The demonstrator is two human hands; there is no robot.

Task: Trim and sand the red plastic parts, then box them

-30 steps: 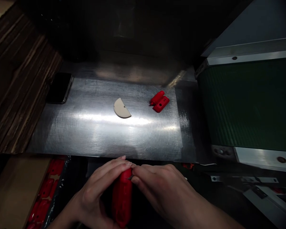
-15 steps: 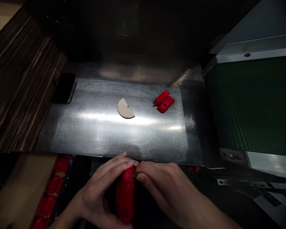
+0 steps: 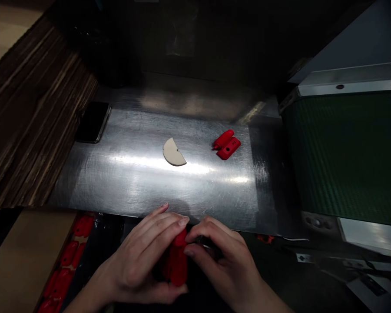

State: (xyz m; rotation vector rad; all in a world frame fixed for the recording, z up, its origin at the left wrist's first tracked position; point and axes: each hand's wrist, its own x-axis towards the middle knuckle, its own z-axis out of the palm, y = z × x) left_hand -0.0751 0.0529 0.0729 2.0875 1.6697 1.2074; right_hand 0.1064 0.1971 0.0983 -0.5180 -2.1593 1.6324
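Observation:
My left hand (image 3: pixel 143 256) wraps around a long red plastic part (image 3: pixel 177 261), held just below the near edge of the steel table (image 3: pixel 133 182). My right hand (image 3: pixel 224 261) pinches closed at the part's top end; earlier frames show a small thin metal piece in its fingertips, now hidden. Two small red parts (image 3: pixel 227 144) lie side by side on the table's far right. A beige half-disc (image 3: pixel 172 153) rests near the table's middle.
A black phone (image 3: pixel 93 121) lies at the table's far left corner. A box with several red parts (image 3: pixel 65 265) sits below at the left. A green conveyor belt (image 3: pixel 348 152) borders the right side. Stacked brown sheets (image 3: pixel 26 113) flank the left.
Both hands have drawn closer together and lower, and the red part has turned so less of its length shows. The right fingers have curled in over its top end.

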